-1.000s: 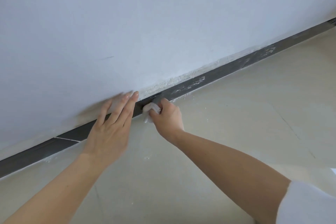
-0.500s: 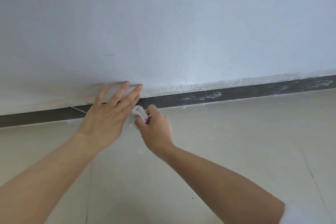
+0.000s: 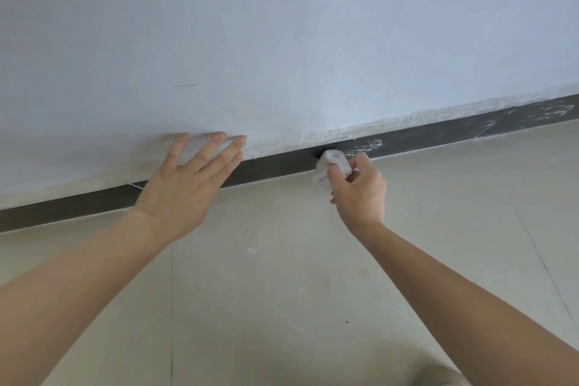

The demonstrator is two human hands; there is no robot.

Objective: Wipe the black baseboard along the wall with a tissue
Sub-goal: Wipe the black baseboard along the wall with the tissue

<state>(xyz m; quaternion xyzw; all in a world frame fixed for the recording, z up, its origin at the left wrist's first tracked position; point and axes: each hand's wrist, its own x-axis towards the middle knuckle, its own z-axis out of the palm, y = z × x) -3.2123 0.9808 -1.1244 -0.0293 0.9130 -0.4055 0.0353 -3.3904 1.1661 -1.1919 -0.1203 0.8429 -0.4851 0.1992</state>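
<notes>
- Black baseboard (image 3: 275, 166): flat, matte strip at foot of wall (image 3: 282, 41), meeting the floor (image 3: 282, 291).
- Tissue (image 3: 332, 166): white, crumpled into a wad, pressed against the baseboard, pinched in curled fingers of right hand (image 3: 360, 194).
- Left hand (image 3: 185, 188): released, fingers straight and spread, tips on the wall just above the strip.
- White chalky smears (image 3: 366, 147) just right of the wad; rough plaster edge (image 3: 360, 130) above.
- Floor: smooth pale tile, thin joints.
</notes>
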